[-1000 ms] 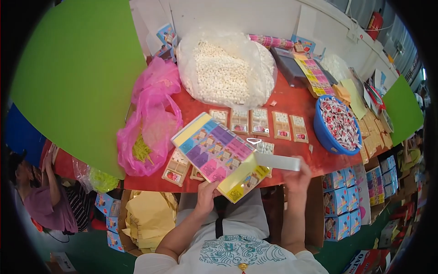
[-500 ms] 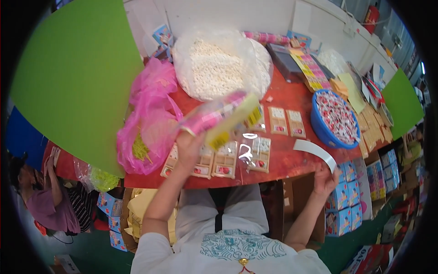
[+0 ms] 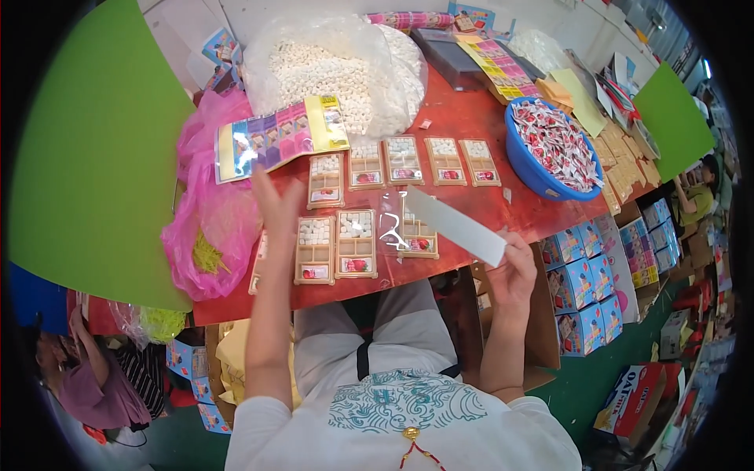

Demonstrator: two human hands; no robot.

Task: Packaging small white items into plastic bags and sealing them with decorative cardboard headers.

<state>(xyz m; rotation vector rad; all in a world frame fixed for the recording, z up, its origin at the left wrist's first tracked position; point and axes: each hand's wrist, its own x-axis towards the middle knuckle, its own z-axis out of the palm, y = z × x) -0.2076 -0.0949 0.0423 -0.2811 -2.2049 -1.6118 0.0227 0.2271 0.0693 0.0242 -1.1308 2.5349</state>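
Observation:
My right hand [image 3: 515, 271] pinches one end of a white strip [image 3: 459, 224] that slants across the table's front. Just beyond my left hand [image 3: 276, 206], which is smeared by motion with its fingers apart, lies a colourful printed sheet [image 3: 271, 135] against the pink bag and the white-pellet bag. Several small tan compartment trays [image 3: 356, 245] stand in two rows, holding white pieces and a red-printed packet each. Clear glossy film [image 3: 390, 222] covers part of one tray by the strip's far end. My left forearm partly hides another tray.
A big clear bag of white pellets [image 3: 330, 71] sits at the back. The pink plastic bag [image 3: 208, 173] is at left, a blue basin [image 3: 518, 161] of small packets at right. Green panels flank the red table [image 3: 479, 206]. Blue boxes [image 3: 581, 275] are stacked below right. Another person [image 3: 98, 377] is at far left.
My left hand has let go of the printed sheet, which now lies at the back left. The strip in my right hand has straightened and swung left over the table. The view has shifted.

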